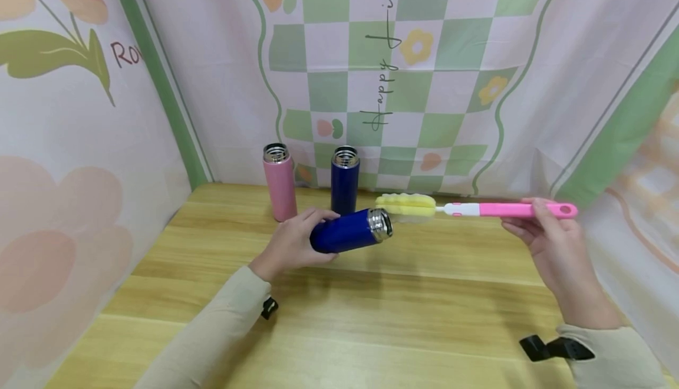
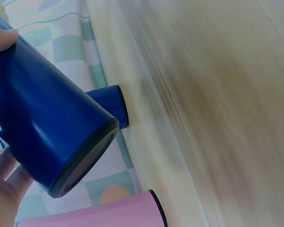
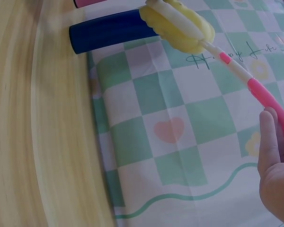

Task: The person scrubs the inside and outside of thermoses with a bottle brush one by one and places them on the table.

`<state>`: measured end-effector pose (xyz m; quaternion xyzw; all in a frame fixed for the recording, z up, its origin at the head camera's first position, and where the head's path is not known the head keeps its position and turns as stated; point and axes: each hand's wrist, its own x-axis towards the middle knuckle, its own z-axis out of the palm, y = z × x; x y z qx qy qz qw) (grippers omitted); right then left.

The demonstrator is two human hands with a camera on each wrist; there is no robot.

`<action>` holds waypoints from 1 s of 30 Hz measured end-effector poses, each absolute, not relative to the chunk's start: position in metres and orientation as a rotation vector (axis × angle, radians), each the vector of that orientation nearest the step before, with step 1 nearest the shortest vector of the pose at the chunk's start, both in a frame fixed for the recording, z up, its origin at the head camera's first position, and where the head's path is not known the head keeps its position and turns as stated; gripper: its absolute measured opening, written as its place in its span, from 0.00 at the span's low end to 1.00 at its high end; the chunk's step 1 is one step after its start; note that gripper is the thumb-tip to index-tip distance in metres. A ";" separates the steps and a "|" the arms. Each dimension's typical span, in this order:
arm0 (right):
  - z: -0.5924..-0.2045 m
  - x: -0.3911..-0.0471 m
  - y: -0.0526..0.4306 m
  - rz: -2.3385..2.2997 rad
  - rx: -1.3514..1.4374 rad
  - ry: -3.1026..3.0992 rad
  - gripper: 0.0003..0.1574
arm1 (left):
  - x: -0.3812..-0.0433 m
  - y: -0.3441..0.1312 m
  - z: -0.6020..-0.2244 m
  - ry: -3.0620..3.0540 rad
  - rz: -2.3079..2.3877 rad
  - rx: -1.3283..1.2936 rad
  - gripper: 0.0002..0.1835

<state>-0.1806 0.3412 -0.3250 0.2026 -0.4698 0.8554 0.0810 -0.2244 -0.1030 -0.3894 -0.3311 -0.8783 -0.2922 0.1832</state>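
My left hand (image 1: 297,240) grips a blue bottle (image 1: 343,233) near its base, fingers and thumb around it. The bottle lies almost level in the air, its open steel mouth facing right; the left wrist view shows its dark-edged base (image 2: 85,158). In my right hand (image 1: 557,247) is a bottle brush, held by its pink handle (image 1: 509,210). Its yellow sponge head (image 1: 405,205) points left, close beside and slightly above the bottle's mouth. In the right wrist view the sponge (image 3: 180,26) overlaps the standing blue bottle.
Behind my left hand, a pink bottle (image 1: 280,185) and a second blue bottle (image 1: 345,183) stand upright and lidless on the wooden table (image 1: 371,318). A checked, printed curtain (image 1: 329,91) hangs along the table's back edge, with more cloth at both sides.
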 end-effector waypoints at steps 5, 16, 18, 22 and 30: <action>-0.326 -0.181 0.343 2.564 0.590 -1.395 0.16 | -0.224 -0.102 -0.389 -2.500 -0.888 -0.889 0.38; -0.326 -0.179 0.348 2.613 0.644 -1.306 0.19 | -0.227 -0.096 -0.392 -2.490 -0.994 -0.759 0.39; -0.326 -0.179 0.347 2.626 0.646 -1.283 0.19 | -0.226 -0.094 -0.391 -2.491 -1.023 -0.732 0.39; -0.327 -0.178 0.346 2.640 0.621 -1.255 0.18 | -0.226 -0.090 -0.393 -2.481 -1.063 -0.697 0.40; -0.330 -0.177 0.346 2.668 0.575 -1.137 0.18 | -0.226 -0.076 -0.397 -2.491 -1.289 -0.635 0.39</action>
